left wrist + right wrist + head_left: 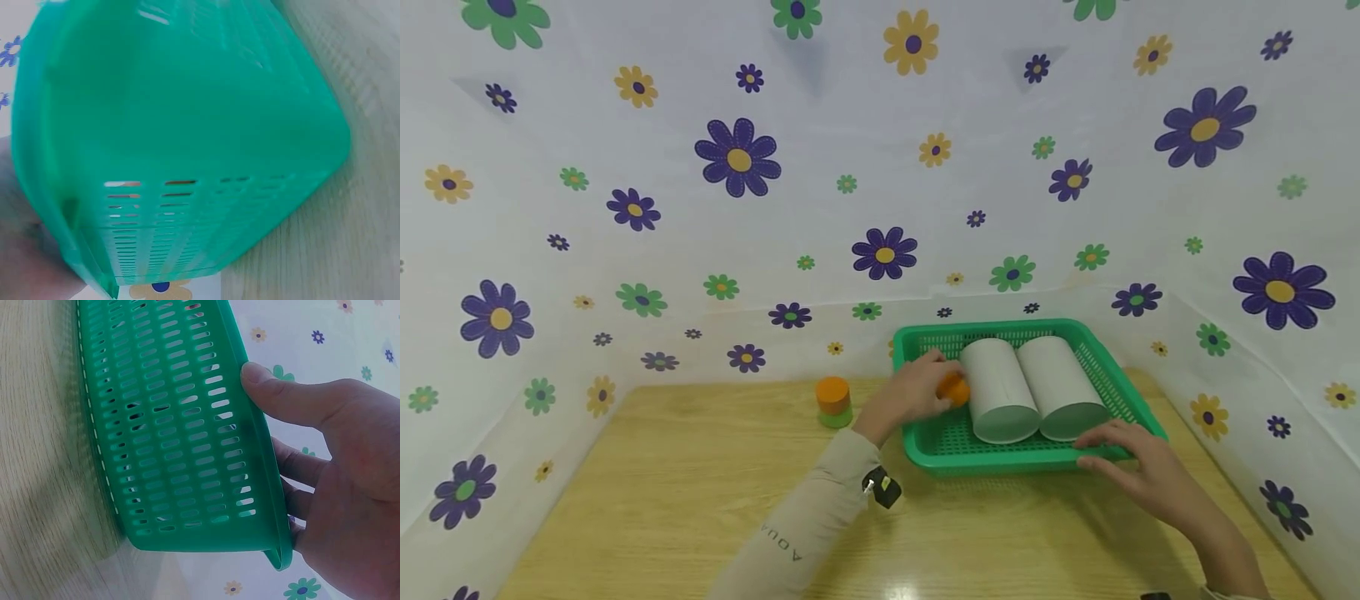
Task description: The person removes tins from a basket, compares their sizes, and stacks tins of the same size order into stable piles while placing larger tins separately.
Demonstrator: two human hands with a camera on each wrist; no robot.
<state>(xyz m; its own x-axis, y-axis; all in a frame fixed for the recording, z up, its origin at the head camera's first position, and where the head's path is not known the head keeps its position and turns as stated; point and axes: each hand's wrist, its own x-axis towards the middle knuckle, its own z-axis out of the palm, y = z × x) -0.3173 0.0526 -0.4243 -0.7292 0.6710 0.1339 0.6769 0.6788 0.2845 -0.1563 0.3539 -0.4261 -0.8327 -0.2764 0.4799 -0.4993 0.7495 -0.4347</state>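
Observation:
My left hand (916,390) reaches over the left rim of the green plastic basket (1000,463) and grips a small round orange object (953,390), partly covered by the fingers. Beside it in the basket, two white cylinders (998,387) lie side by side on their sides. At the front right corner, my right hand (1138,467) holds the basket's rim. The right wrist view shows the thumb (281,394) on the rim's outer side and the other fingers behind it. In the left wrist view, the basket wall (206,125) hides most of the left hand.
A small round container (833,402), orange above and green below, stands on the wooden table (700,483) left of the basket. White sheeting (820,225) with printed flowers rises behind the table and along both sides, close to the basket's back edge.

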